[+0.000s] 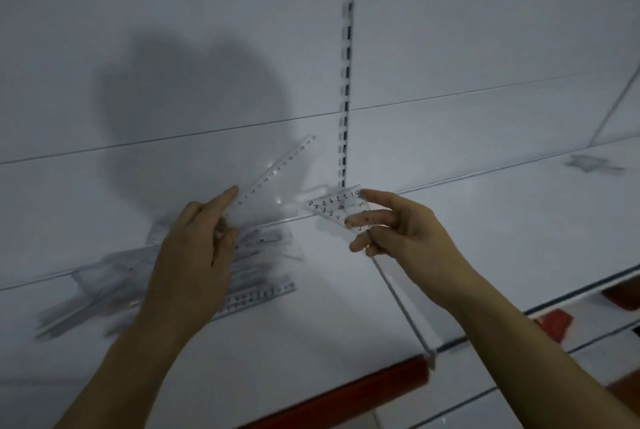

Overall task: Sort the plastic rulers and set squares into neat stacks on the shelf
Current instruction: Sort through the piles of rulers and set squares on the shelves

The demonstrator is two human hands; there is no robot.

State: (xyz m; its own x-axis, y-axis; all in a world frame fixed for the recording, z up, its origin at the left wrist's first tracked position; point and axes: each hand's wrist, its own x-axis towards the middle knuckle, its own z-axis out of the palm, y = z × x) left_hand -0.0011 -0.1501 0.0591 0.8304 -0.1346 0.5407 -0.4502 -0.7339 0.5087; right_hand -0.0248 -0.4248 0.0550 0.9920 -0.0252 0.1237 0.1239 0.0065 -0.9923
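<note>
The left hand is holding a ruler above the shelf, slanting up to the right, with a loose pile of rulers lying on the shelf beneath and to its left. To the right, the right hand is pinching a set square before the slotted upright, the two pieces held near but apart.
</note>
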